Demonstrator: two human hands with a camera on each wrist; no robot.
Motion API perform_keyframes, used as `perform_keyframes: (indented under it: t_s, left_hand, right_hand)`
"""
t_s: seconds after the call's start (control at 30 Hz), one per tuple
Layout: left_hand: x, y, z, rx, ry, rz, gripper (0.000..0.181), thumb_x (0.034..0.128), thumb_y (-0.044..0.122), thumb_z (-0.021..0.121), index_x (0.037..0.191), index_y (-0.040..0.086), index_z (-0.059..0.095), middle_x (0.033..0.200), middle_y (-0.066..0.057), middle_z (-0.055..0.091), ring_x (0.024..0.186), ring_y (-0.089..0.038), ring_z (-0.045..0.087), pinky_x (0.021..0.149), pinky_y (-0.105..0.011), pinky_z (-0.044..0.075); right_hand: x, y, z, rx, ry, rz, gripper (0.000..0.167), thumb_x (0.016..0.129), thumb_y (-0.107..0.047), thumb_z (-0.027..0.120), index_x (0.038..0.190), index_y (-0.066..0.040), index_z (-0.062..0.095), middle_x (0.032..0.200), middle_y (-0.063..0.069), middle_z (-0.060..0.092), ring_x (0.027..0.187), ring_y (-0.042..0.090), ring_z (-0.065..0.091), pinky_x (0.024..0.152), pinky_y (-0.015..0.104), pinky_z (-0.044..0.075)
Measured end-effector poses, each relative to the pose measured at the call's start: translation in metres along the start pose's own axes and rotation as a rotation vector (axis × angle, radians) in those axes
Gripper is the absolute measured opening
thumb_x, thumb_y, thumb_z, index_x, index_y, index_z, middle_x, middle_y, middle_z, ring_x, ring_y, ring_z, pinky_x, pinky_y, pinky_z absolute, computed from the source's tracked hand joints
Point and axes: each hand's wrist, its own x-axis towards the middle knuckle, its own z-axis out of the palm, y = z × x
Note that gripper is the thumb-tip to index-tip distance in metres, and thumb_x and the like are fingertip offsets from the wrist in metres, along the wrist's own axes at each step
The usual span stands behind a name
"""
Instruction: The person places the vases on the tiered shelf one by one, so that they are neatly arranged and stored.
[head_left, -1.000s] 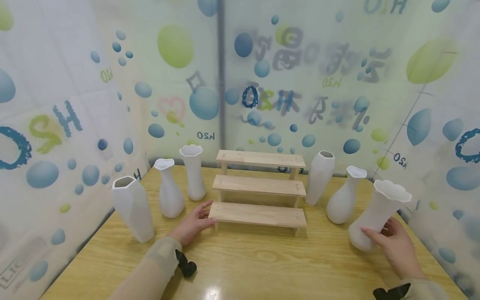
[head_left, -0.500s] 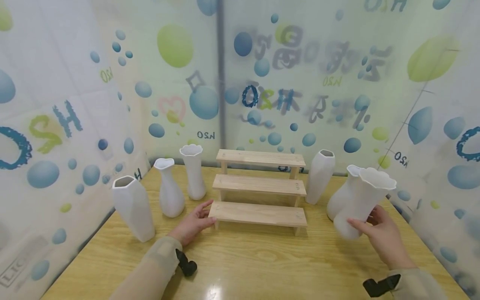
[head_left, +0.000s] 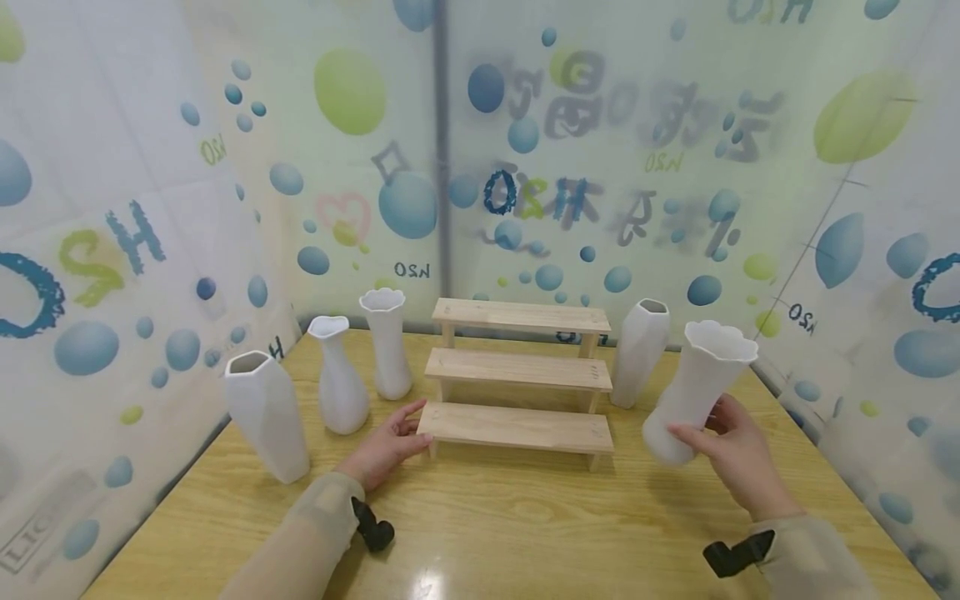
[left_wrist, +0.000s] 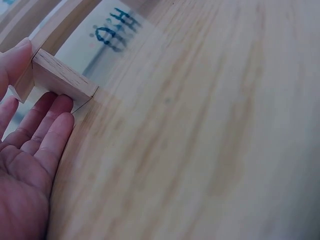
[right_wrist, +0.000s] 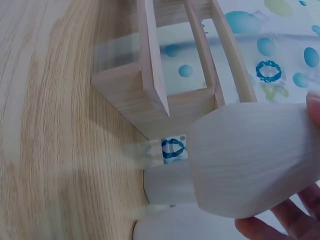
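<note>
My right hand [head_left: 738, 458] grips a white vase [head_left: 701, 387] with a scalloped, flared rim around its lower body. The vase is off the table and leans to the right; its rounded base [right_wrist: 245, 160] fills much of the right wrist view. A three-step wooden stand [head_left: 517, 427] stands at the middle of the table. At the left end of its lowest step, my left hand [head_left: 386, 450] touches the wood. In the left wrist view the thumb rests on the board's end and fairly straight fingers [left_wrist: 55, 135] touch the leg [left_wrist: 65, 77].
Left of the stand are a faceted vase [head_left: 268, 417], a narrow-necked vase [head_left: 341, 383] and a scalloped vase [head_left: 387, 346]. Another faceted vase [head_left: 641, 354] stands at its right. The held vase hides a narrow-necked one in the head view. A printed curtain [head_left: 360, 208] surrounds the table [head_left: 510, 533].
My right hand has carried the scalloped vase leftward and upward, and it now covers the narrow-necked vase behind it. The left hand and the stand stay where they were.
</note>
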Motion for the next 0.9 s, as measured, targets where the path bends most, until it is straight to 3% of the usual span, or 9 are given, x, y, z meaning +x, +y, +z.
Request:
perform_keyframes:
  t_s: [0.2, 0.53, 0.9]
  left_hand:
    - [0.0, 0.0, 0.0, 0.002, 0.0, 0.001, 0.077, 0.09, 0.019, 0.069, 0.152, 0.016, 0.024, 0.142, -0.023, 0.042, 0.12, -0.026, 0.05, 0.104, -0.046, 0.035]
    - [-0.001, 0.0, 0.0, 0.008, 0.005, -0.003, 0.078, 0.0893, 0.019, 0.07, 0.152, 0.016, 0.024, 0.141, -0.022, 0.042, 0.12, -0.026, 0.05, 0.105, -0.046, 0.034]
    - [0.0, 0.0, 0.0, 0.007, 0.003, -0.002, 0.077, 0.0901, 0.019, 0.069, 0.152, 0.016, 0.024, 0.142, -0.022, 0.042, 0.121, -0.025, 0.05, 0.106, -0.046, 0.033]
  right_hand:
    - [0.002, -0.007, 0.009, 0.019, -0.022, -0.02, 0.079, 0.086, -0.04, 0.072, 0.145, -0.005, 0.033, 0.137, 0.018, 0.046, 0.115, 0.031, 0.047, 0.085, 0.04, 0.046]
    - [0.006, -0.011, 0.023, 0.071, -0.059, -0.063, 0.074, 0.086, -0.037, 0.073, 0.143, -0.008, 0.037, 0.135, 0.014, 0.048, 0.113, 0.029, 0.049, 0.084, 0.038, 0.047]
    - [0.008, -0.021, 0.039, 0.117, -0.092, -0.06, 0.075, 0.084, -0.036, 0.075, 0.143, -0.009, 0.039, 0.135, 0.014, 0.049, 0.116, 0.031, 0.049, 0.09, 0.047, 0.043]
